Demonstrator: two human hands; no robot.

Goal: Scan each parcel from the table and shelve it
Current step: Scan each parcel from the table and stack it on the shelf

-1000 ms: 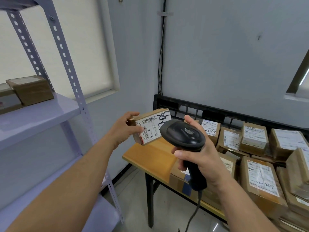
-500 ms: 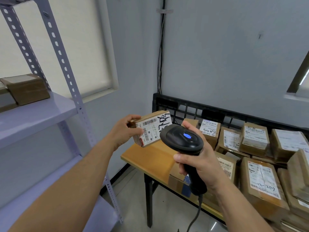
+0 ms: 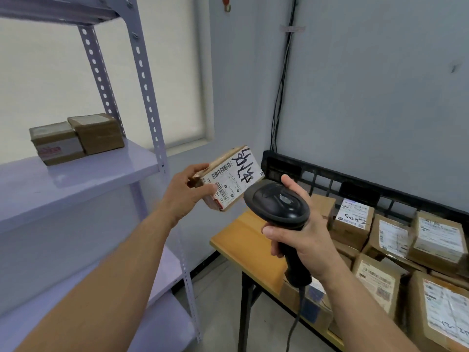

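My left hand [image 3: 187, 193] grips a small brown parcel [image 3: 229, 179] in the air, between the shelf [image 3: 76, 179] and the table [image 3: 243, 240], touching neither. My thumb lies across the near face beside the white label. My fingers curl round the far end, where I cannot see them. The label faces me at a tilt. It carries barcodes and a black handwritten scrawl I cannot read.

My right hand [image 3: 304, 237] is wrapped round the handle of a black scanner [image 3: 276, 201], held upright just right of the parcel. From here its head covers the parcel's lower right corner. My forefinger reaches up behind the head, and whether it presses the trigger is hidden. The scanner's front points away from me, so I cannot see it. Its cable [image 3: 294, 323] hangs from the handle and runs out at the bottom edge.

On the middle board of the shelf, at my left, two brown boxes [image 3: 97, 133] sit side by side, touching. The left one bears red print too blurred to read.

The table at my right holds many labelled parcels [image 3: 352, 222], and the picture's right edge cuts them off. Behind them only the rim of a black crate [image 3: 317, 174] shows. A box with a blue patch [image 3: 313, 298] is mostly hidden behind my right wrist.
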